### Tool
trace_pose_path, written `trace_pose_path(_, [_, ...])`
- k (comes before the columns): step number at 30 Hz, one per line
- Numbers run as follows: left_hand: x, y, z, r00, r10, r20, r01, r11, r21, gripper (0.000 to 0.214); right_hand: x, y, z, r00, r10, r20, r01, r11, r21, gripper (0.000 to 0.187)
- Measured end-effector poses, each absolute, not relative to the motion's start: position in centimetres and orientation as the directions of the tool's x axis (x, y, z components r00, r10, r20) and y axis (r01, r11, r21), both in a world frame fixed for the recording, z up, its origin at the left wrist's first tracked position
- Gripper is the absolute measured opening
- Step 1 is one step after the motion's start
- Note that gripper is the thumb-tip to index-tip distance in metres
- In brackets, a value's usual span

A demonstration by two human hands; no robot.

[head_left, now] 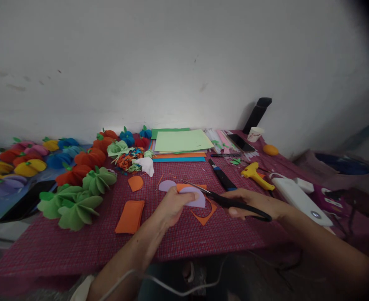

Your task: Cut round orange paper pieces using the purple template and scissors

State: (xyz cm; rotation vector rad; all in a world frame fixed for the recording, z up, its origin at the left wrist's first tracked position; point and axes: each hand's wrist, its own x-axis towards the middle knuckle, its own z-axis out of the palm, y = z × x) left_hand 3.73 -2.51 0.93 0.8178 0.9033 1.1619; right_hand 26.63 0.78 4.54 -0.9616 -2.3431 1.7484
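Near the front middle of the table, my left hand (174,205) pinches a lilac half-round paper piece (197,200) against orange paper (199,186). My right hand (253,201) is closed round the handles of black scissors (225,201). Their blades point left and lie along the upper edge of the held papers; I cannot tell how far apart the blades are. Below the papers lies a curved orange offcut (205,216). Another lilac half-round (166,185) rests just beyond my left hand. To its left are a rounded orange piece (136,183) and a stack of orange paper (130,216).
Colourful paper pumpkins (90,158) crowd the left side beside a pile of scraps (131,159). Paper sheets (181,141) are stacked at the back. Rightward lie a box cutter (222,175), a yellow glue gun (256,175), a phone (241,143) and a white power bank (300,200).
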Motion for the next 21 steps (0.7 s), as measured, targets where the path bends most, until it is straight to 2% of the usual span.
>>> trace_pose_path(6, [3.7, -2.5, 0.9, 0.161, 0.97, -0.18, -0.406, 0.231, 0.884, 0.008, 26.9, 1.1, 5.0, -0.803, 0.51, -0.309, 0.494, 0.277, -0.824, 0.05])
trace_pose_path(10, [3.8, -2.6, 0.8, 0.191, 0.965, -0.182, -0.41, 0.247, 0.878, 0.011, 26.7, 1.2, 5.7, -0.823, 0.504, -0.261, 0.481, 0.375, -0.792, 0.048])
trace_pose_path(21, [3.8, -2.5, 0.9, 0.225, 0.954, -0.199, -0.398, 0.277, 0.874, 0.018, 26.8, 1.9, 6.3, -0.829, 0.468, -0.305, 0.499, 0.375, -0.781, 0.051])
